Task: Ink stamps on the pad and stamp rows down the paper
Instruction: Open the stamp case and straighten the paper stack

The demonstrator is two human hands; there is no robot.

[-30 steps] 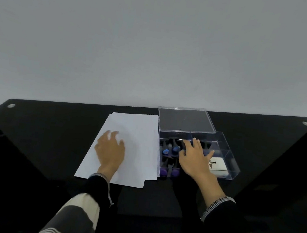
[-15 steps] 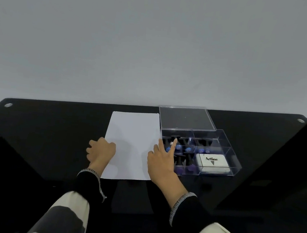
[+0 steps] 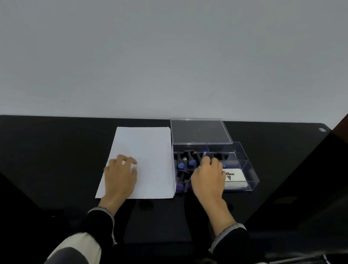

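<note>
The right hand (image 3: 207, 179) covered the middle of the clear box (image 3: 249, 161), hiding the stamps (image 3: 187, 162) beneath it; whether its curled fingertips gripped one could not be told. It also hid the left end of the white ink pad (image 3: 235, 179), so the label's first letters were lost. At 9 o'clock from the box, the left hand (image 3: 121, 176) masked the paper (image 3: 151, 157) near its lower left corner. Both sleeves (image 3: 232, 241) ran off the frame at 6 o'clock.
</note>
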